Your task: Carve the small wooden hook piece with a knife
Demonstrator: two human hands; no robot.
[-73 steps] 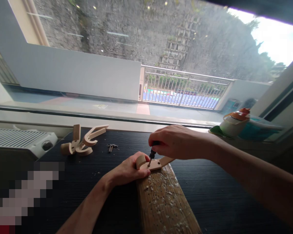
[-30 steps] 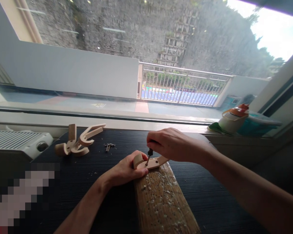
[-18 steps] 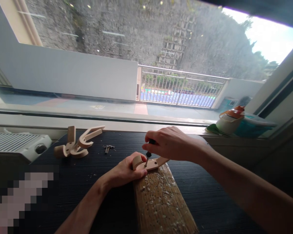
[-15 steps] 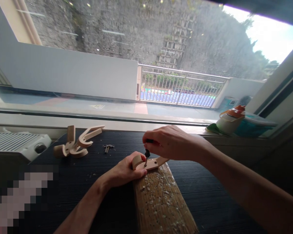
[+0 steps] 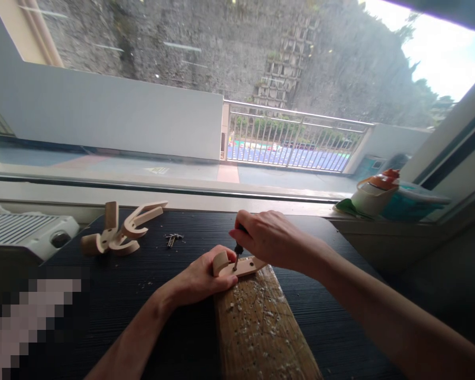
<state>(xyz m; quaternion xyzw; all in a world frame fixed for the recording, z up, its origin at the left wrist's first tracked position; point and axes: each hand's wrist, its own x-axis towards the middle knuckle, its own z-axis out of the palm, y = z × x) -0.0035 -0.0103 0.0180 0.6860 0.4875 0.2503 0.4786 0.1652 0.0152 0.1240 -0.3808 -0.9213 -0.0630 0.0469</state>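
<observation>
My left hand point(image 5: 206, 272) is closed around the curled end of a pale wooden hook point(image 5: 243, 267), steadying it on the far end of a worn wooden block point(image 5: 261, 322). My right hand point(image 5: 267, 236) grips the dark handle of a screwdriver point(image 5: 237, 254) from above. The screwdriver stands nearly upright, its tip at a hole in the hook near my left fingers. Another dark hole shows in the hook further right. My right hand partly covers the hook's right end. Many small holes and pale chips mark the block's top.
Several more wooden hooks point(image 5: 121, 232) lie in a pile at the back left of the black table point(image 5: 114, 301). Beside them is a small heap of screws point(image 5: 174, 240). A white radiator point(image 5: 31, 235) stands left; a bottle with an orange top point(image 5: 376, 195) sits on the windowsill.
My right hand has turned a little around the screwdriver handle, with its wrist slightly lower. My left hand still holds the hook in the same place on the block. The view has shifted slightly.
</observation>
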